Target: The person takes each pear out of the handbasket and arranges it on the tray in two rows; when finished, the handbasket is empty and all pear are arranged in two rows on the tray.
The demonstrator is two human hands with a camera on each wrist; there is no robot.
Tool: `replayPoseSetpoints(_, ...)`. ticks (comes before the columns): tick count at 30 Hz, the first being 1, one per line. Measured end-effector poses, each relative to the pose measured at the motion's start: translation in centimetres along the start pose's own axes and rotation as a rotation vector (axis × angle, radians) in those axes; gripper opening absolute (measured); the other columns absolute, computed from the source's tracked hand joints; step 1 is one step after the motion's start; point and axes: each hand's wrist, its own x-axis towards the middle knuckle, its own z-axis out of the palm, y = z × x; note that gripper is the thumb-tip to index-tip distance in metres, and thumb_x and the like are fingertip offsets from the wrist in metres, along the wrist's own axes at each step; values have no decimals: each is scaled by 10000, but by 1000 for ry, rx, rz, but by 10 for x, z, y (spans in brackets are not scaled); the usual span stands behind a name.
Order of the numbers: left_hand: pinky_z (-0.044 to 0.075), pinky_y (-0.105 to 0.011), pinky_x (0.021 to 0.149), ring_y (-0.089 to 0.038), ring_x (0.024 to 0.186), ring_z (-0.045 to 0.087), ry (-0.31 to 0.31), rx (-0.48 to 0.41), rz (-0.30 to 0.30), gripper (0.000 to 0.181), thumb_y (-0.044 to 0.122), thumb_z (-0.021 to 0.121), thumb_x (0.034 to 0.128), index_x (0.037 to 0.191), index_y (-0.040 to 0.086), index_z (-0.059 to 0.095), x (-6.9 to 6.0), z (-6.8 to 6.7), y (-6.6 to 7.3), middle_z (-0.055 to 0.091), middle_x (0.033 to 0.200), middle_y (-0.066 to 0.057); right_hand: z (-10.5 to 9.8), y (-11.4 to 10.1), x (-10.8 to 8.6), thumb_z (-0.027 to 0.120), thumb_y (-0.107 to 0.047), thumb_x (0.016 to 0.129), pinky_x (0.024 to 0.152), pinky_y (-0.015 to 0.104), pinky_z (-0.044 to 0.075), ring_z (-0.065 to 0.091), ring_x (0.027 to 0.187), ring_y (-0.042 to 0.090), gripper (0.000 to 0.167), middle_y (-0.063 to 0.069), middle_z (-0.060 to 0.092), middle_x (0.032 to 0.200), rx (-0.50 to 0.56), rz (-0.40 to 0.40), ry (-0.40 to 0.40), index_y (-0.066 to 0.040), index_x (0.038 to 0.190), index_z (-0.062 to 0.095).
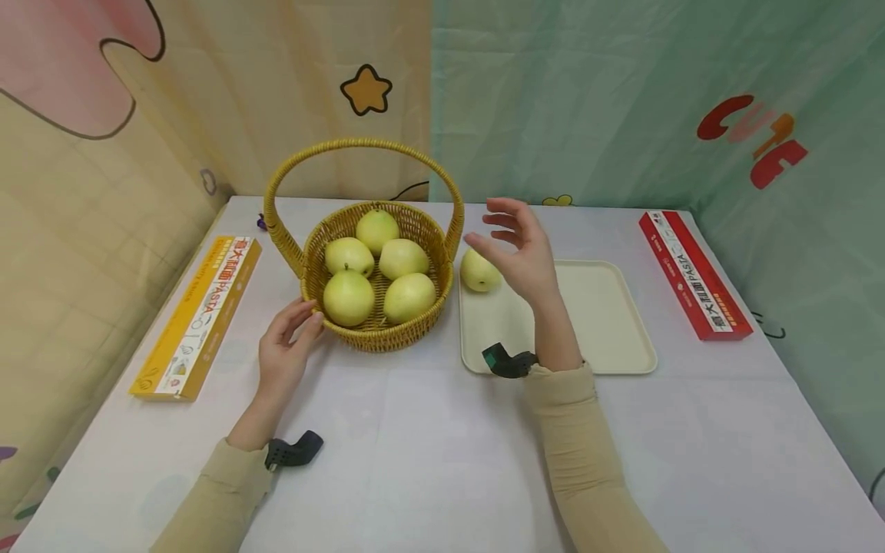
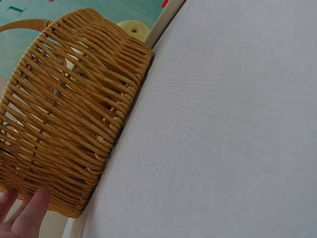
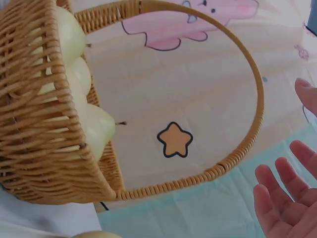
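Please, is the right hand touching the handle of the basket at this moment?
Apart. The right wrist view shows it plainly: the patterned backdrop is visible between the right hand and the basket handle.

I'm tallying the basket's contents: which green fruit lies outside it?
The green fruit on the cream tray, at its far-left corner; the other five sit inside the wicker basket.

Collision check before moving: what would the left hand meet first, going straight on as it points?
Most likely the wicker basket; the left hand points at its near-left wall, fingers right by it; touch or slight gap unclear.
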Motion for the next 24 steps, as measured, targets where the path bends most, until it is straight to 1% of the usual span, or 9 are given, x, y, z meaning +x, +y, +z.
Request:
replayPoseSetpoints(2,538,-170,820,-109,1087,536,0,2,3,307,-42,591,891,1174,-145,529,0,0,0,441,1337,-146,9,-5,-2,741,-47,798,959,360,472,528,1108,248,509,132,521,1240,-15,-6,-51,5,1249,511)
replayPoseSetpoints(5,539,-172,819,-113,1086,535,1,-2,0,306,-44,591,891,1172,-147,527,0,0,0,442,1335,-141,23,-2,-2,759,-82,790,934,370,486,521,1100,276,514,139,516,1219,-62,-25,-107,-11,1244,527)
replayPoseSetpoints(7,540,-174,818,-114,1084,536,2,-6,-2,305,-45,592,890,1170,-149,528,0,0,-1,444,1333,-139,31,0,-3,767,-105,787,919,417,491,512,1092,314,522,145,513,1202,-92,-35,-140,-13,1243,531)
replayPoseSetpoints(9,540,-176,818,-116,1087,536,2,-5,-3,306,-42,593,891,1170,-147,528,0,0,-2,444,1333,-134,37,8,-2,780,-165,782,902,420,499,514,1079,288,533,101,518,1184,-126,-45,-169,-52,1245,541)
replayPoseSetpoints(11,540,-178,820,-115,1087,535,1,-4,1,305,-43,593,890,1169,-148,529,0,0,-2,444,1332,-137,42,10,-3,779,-188,785,895,457,492,508,1069,268,537,87,516,1185,-140,-40,-199,-62,1249,539)
replayPoseSetpoints(12,540,-179,821,-116,1087,535,0,-6,3,305,-45,593,890,1169,-149,528,0,0,-2,444,1331,-138,44,12,-3,779,-201,786,894,462,491,505,1066,245,539,80,516,1189,-149,-35,-214,-69,1250,538)
replayPoseSetpoints(15,540,-180,822,-118,1089,534,-3,-8,6,305,-46,592,890,1169,-149,527,0,0,-2,445,1330,-140,49,14,-4,775,-243,790,891,400,496,487,1049,171,552,37,512,1194,-175,-11,-257,-92,1261,531)
replayPoseSetpoints(19,542,-181,818,-115,1087,536,-4,-11,11,302,-47,590,891,1168,-150,528,0,0,-2,448,1330,-148,55,18,-5,771,-285,791,883,337,494,470,1026,140,583,41,504,1188,-197,23,-318,-93,1279,517)
replayPoseSetpoints(24,543,-186,817,-115,1083,538,-4,-13,14,302,-51,589,890,1168,-153,528,0,0,-2,444,1335,-156,61,24,-6,765,-297,796,901,442,475,466,1037,246,612,140,491,1192,-194,68,-387,-67,1297,499)
